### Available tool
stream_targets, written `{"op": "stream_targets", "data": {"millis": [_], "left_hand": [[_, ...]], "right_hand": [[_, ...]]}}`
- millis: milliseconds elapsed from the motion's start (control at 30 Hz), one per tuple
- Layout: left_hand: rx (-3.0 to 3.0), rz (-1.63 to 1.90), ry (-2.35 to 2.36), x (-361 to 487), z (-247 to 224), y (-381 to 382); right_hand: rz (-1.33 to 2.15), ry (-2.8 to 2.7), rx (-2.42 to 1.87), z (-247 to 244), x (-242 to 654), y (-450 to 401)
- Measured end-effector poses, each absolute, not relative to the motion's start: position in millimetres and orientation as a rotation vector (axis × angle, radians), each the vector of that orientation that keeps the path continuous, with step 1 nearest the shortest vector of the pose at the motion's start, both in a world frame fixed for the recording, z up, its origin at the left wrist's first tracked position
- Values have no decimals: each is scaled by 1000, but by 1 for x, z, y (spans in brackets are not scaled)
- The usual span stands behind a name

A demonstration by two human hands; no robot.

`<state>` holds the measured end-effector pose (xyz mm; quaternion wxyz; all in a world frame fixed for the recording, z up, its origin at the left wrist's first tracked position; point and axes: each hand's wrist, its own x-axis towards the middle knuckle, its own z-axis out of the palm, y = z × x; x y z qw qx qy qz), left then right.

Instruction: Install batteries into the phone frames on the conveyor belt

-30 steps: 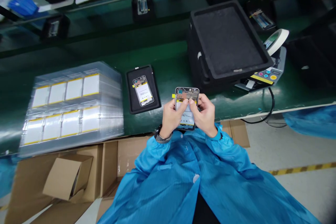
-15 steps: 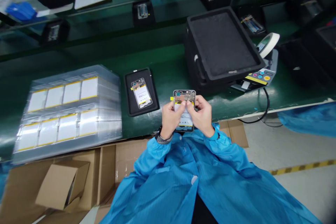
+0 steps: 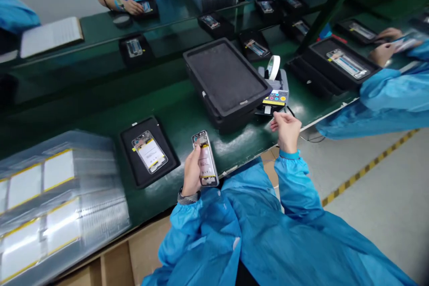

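Note:
My left hand (image 3: 192, 167) is closed around an open-backed smartphone (image 3: 208, 165), its thumb on the upper part of the exposed inside. A white battery with yellow edges fills most of the phone. Off to the right, my right hand (image 3: 287, 130) is raised over the bench edge, thumb and fingertips drawn together; whatever is between them is too small to make out. Just beyond those fingertips is a grey label dispenser (image 3: 276, 94) with coloured buttons and a roll of white tape (image 3: 274, 68) on top. A second open phone (image 3: 149, 152) lies in a black foam tray (image 3: 170, 163).
Stacked black trays (image 3: 228, 76) stand beside the dispenser. Clear plastic trays of batteries (image 3: 97, 187) lie at the left. Beyond, a line carries several phones in black trays (image 3: 134, 49). A co-worker's sleeve (image 3: 395, 89) is at the right. Cardboard boxes (image 3: 144, 246) sit below the bench.
My right hand has let go of the phone and moved right to the dispenser. The phone stays in my left hand. My view has turned to the right.

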<state>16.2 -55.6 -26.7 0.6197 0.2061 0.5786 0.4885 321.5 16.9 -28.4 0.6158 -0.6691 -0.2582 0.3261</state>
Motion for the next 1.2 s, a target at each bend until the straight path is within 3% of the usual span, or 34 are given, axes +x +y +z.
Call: {"op": "stream_targets", "data": {"millis": [267,500,800,1200], "left_hand": [[639,1131,1173,5,-28,-59],[765,1265,1211,-8,-16,-58],[873,1386,1222,5,4,-55],[928,1443,1256,7,5,-54]], "right_hand": [[897,-621,-1510,-30,310,33],[802,-675,-1513,-27,313,16],[1420,-1158,-1333,21,199,-68],[1268,-1237,-1344,9,168,-64]]}}
